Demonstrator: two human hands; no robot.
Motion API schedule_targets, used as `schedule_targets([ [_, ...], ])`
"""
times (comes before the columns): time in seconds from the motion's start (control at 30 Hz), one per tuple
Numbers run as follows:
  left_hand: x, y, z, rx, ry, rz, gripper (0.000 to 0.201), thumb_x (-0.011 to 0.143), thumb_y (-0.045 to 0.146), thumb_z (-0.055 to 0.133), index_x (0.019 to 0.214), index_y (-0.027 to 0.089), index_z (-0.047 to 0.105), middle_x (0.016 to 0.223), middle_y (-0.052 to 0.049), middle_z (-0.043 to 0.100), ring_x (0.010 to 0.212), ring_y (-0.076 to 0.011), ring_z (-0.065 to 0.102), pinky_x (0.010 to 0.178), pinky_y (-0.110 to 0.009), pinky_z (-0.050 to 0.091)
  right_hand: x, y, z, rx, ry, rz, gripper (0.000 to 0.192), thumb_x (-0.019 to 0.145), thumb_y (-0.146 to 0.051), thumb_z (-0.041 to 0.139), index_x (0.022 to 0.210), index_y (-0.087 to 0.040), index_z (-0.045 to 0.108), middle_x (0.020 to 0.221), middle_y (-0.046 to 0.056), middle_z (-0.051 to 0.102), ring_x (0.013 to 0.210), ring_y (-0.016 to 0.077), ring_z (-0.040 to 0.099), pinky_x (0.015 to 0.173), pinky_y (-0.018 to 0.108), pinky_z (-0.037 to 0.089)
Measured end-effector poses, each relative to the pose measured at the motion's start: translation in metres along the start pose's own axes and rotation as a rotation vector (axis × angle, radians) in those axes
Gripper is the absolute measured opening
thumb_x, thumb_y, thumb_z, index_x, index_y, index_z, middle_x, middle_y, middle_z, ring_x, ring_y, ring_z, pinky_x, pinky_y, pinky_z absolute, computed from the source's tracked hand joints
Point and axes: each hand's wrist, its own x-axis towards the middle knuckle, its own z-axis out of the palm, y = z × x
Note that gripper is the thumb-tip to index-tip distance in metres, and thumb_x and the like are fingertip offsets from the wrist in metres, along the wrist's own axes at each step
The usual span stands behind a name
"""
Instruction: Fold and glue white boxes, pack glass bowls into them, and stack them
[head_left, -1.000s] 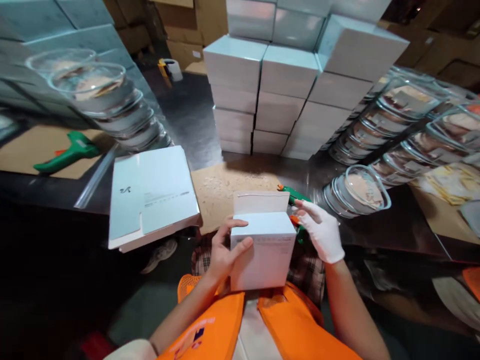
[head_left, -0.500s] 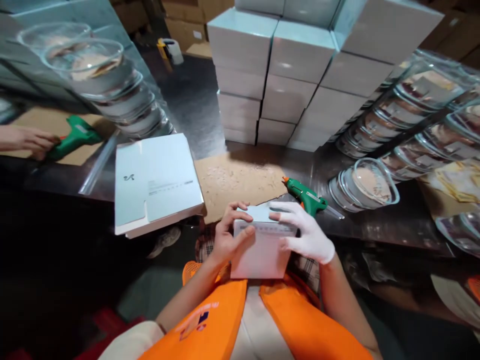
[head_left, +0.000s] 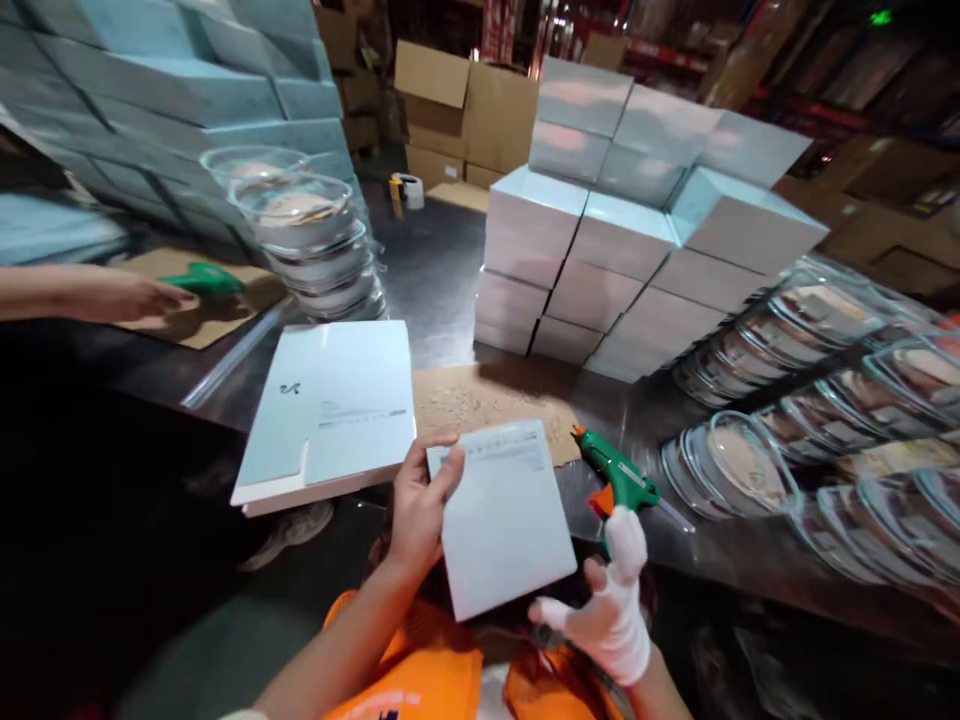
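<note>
- Steel table carries stacked white boxes and clear bowls with tan contents.
- Left hand grips the box over the lap.
- Gloved right hand, half open, touches its lower corner, near the glue gun.

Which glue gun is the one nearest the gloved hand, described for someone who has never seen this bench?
Start at the big stack of white boxes on the steel table. Come forward to its near edge: the green glue gun lies there beside the cardboard pad, just above the gloved right hand. Its orange trigger separates it from the co-worker's gun far left.
</note>
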Motion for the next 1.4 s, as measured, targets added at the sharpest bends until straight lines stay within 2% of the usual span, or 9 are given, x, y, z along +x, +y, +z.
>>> schedule_targets([
  [0.2, 0.013, 0.021, 0.016, -0.205, -0.167, -0.035, 0.082, 0.089, 0.088, 0.056, 0.153, 0.038, 0.043, 0.151, -0.015, 0.064, 0.133, -0.0312, 0.069, 0.095, -0.044, 0.064, 0.069, 0.011, -0.027, -0.246, -0.129, -0.469, 0.046, 0.085, -0.021, 0.084, 0.117, -0.052, 0.073, 0.109, -0.009, 0.084, 0.103, 0.0251, 0.076, 0.133, 0.064, 0.012],
  [0.33, 0.016, 0.023, -0.014, -0.062, -0.082, 0.362, 0.093, 0.09, 0.085, 0.058, 0.166, 0.047, 0.021, 0.178, -0.013, 0.032, 0.165, -0.0319, 0.032, 0.119, -0.054, 0.05, 0.199, 0.002, -0.057, -0.433, 0.071, -0.314, 0.042, 0.075, -0.039, 0.092, 0.114, -0.035, 0.077, 0.121, 0.003, 0.081, 0.126, 0.0356, 0.07, 0.13, 0.064, 0.024],
  [0.47, 0.016, 0.022, -0.038, 0.073, -0.039, 0.482, 0.091, 0.091, 0.069, 0.073, 0.164, 0.037, 0.029, 0.163, -0.019, 0.051, 0.158, -0.0342, 0.044, 0.123, -0.059, 0.045, 0.351, -0.003, -0.058, -0.571, 0.184, -0.315, 0.065, 0.081, -0.034, 0.081, 0.14, -0.011, 0.068, 0.149, 0.014, 0.067, 0.145, 0.0406, 0.055, 0.126, 0.06, 0.027],
  [0.57, 0.014, 0.025, -0.05, 0.197, -0.022, 0.517, 0.084, 0.09, 0.062, 0.076, 0.159, 0.032, 0.037, 0.159, -0.019, 0.054, 0.153, -0.0344, 0.05, 0.122, -0.057, 0.046, 0.433, 0.01, -0.042, -0.621, 0.02, -0.152, 0.079, 0.098, -0.051, 0.037, 0.132, 0.015, 0.062, 0.16, 0.023, 0.052, 0.149, 0.04, 0.045, 0.12, 0.048, 0.032],
  [0.67, 0.022, 0.032, -0.079, 0.388, 0.056, 0.517, 0.078, 0.09, 0.059, 0.076, 0.154, 0.03, 0.044, 0.16, -0.018, 0.052, 0.152, -0.0354, 0.05, 0.122, -0.057, 0.046, 0.466, 0.026, -0.031, -0.659, -0.233, -0.021, 0.082, 0.102, -0.055, 0.048, 0.134, 0.02, 0.055, 0.159, 0.033, 0.049, 0.148, 0.0362, 0.046, 0.124, 0.05, 0.033],
  [0.87, 0.091, 0.083, -0.146, 1.089, 0.209, 0.355, 0.072, 0.096, 0.073, 0.05, 0.139, 0.017, 0.061, 0.147, -0.024, 0.065, 0.143, -0.0459, 0.058, 0.122, -0.064, 0.044, 0.395, 0.027, -0.026, -0.682, -0.128, -0.047, 0.091, 0.102, -0.038, 0.07, 0.167, 0.005, 0.024, 0.175, 0.033, 0.022, 0.165, 0.0469, 0.018, 0.131, 0.068, 0.011],
  [1.1, 0.15, 0.101, -0.148, 1.422, 0.194, -0.129, 0.067, 0.095, 0.059, 0.066, 0.135, 0.005, 0.062, 0.14, -0.034, 0.067, 0.135, -0.0532, 0.062, 0.105, -0.063, 0.053, 0.136, 0.028, 0.007, -0.397, -0.26, -0.37, 0.034, 0.105, -0.032, 0.06, 0.135, -0.018, 0.064, 0.152, 0.021, 0.063, 0.142, 0.0391, 0.059, 0.118, 0.065, 0.043],
  [1.23, 0.12, 0.093, -0.149, 1.456, 0.351, 0.112, 0.068, 0.093, 0.054, 0.07, 0.139, 0.004, 0.058, 0.146, -0.037, 0.06, 0.149, -0.0558, 0.046, 0.114, -0.07, 0.044, 0.038, 0.049, 0.0, -0.256, -0.216, -0.209, 0.028, 0.107, -0.034, 0.058, 0.129, -0.02, 0.067, 0.139, 0.018, 0.071, 0.129, 0.0358, 0.069, 0.1, 0.054, 0.058],
  [1.4, 0.088, 0.104, -0.141, 1.219, 0.571, 0.459, 0.093, 0.087, 0.058, 0.079, 0.157, 0.012, 0.04, 0.153, -0.027, 0.057, 0.14, -0.0524, 0.056, 0.114, -0.067, 0.046, 0.039, 0.042, -0.027, -0.156, -0.171, -0.107, 0.036, 0.109, -0.022, 0.051, 0.142, -0.023, 0.064, 0.142, 0.014, 0.072, 0.14, 0.0338, 0.063, 0.112, 0.056, 0.053],
])
